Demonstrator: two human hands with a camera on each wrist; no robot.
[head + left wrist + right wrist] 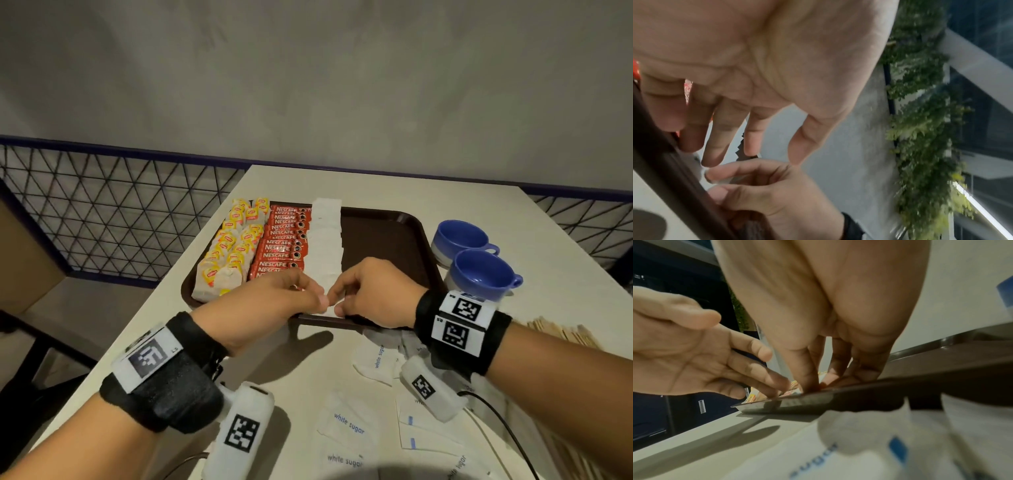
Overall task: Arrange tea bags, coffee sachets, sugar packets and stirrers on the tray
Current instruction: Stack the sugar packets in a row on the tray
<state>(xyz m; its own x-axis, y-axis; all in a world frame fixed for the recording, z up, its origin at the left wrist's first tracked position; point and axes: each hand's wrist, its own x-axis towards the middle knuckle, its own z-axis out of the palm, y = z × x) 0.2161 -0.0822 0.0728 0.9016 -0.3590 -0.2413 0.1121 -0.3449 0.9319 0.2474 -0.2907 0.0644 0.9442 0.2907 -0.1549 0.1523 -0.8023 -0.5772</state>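
Note:
A brown tray (383, 233) holds yellow-tagged tea bags (233, 246) at its left, a column of red coffee sachets (284, 240) beside them, then a column of white sugar packets (325, 246). Both hands meet at the near end of that sugar column, by the tray's front rim (663, 154). My right hand (337, 301) pinches a white sugar packet (721, 180) between thumb and forefinger. My left hand (308, 294) reaches down with straight fingers (713, 146), their tips touching the packets at the rim. Several loose sugar packets (349, 425) lie on the table in front of the tray.
Two blue cups (479, 274) stand right of the tray. Wooden stirrers (561, 334) lie in a pile at the table's right edge, behind my right wrist. The tray's right half is bare. A wire-mesh fence (120, 212) runs left of the table.

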